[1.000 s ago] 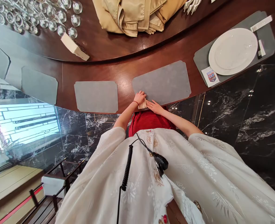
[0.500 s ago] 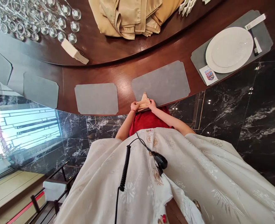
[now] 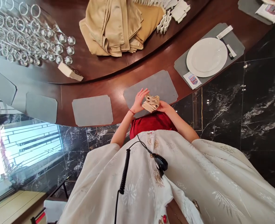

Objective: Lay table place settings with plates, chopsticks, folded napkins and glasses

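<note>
A tan cloth napkin [image 3: 151, 103], folded into a compact bundle with wavy pleats on top, is held above the near edge of a grey placemat [image 3: 154, 82]. My right hand [image 3: 164, 106] grips the bundle from its right side, its fingers partly hidden by the cloth. On the other side, my left hand [image 3: 139, 101] has its fingers stretched out and apart. Its palm side lies close against the napkin; whether it touches is hard to tell.
Behind the placemat, a stack of tan napkins [image 3: 114, 28] rests on the raised round tabletop beside white wavy rests [image 3: 165, 21]. Many glasses [image 3: 18, 34] stand at left, near a cream box [image 3: 69, 71]. A white plate [image 3: 206, 57] occupies the right-hand placemat.
The napkin has gone from a flat, pointed fold between both hands to a pleated bundle in my right hand. My left hand's fingers have opened. The camera view has shifted.
</note>
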Demonstrator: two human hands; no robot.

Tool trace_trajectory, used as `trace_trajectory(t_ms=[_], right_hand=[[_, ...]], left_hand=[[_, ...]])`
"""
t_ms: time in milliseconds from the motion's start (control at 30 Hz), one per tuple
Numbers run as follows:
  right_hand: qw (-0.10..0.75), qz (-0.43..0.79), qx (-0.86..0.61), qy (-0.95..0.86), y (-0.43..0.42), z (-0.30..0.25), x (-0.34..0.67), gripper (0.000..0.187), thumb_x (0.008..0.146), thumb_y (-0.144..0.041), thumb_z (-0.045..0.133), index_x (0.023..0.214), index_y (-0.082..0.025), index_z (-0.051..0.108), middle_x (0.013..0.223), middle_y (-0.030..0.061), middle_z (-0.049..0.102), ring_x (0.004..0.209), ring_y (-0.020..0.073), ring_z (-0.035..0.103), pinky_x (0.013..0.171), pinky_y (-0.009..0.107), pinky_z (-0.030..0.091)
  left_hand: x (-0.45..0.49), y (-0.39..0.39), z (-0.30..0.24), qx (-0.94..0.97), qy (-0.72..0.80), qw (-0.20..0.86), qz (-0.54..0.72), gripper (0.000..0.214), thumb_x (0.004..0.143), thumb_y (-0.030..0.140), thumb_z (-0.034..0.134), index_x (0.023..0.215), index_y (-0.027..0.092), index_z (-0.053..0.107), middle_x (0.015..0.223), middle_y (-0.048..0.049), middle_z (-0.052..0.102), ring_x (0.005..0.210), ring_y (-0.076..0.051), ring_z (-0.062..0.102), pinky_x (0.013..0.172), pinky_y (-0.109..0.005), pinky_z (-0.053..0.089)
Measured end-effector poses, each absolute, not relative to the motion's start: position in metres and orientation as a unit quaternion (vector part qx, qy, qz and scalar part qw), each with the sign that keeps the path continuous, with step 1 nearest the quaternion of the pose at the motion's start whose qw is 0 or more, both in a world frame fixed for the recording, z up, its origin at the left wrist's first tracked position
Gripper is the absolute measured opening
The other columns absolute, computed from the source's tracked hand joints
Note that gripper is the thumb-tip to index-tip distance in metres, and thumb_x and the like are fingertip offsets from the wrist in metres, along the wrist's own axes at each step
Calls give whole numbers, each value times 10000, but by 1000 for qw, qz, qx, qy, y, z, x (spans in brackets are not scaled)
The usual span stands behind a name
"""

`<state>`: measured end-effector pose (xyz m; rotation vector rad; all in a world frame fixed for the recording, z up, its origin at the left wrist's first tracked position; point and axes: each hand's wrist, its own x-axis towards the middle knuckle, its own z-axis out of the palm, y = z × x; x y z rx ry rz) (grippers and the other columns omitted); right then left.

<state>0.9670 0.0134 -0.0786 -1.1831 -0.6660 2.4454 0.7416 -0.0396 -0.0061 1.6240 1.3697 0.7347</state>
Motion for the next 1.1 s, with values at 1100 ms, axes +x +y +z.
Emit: trace_trajectory(t_ms=[1100], right_hand=[[253, 356, -646, -626, 268, -102, 1200, 238, 813, -230, 607, 1048, -203, 635, 1035, 115, 683, 1002, 283, 642, 970, 419, 548]], left_hand=[[946, 316, -42, 750, 594, 289, 25, 480, 821, 57, 667, 1283, 186, 649, 1242, -119, 685, 1212, -264, 609, 1100, -363, 466]])
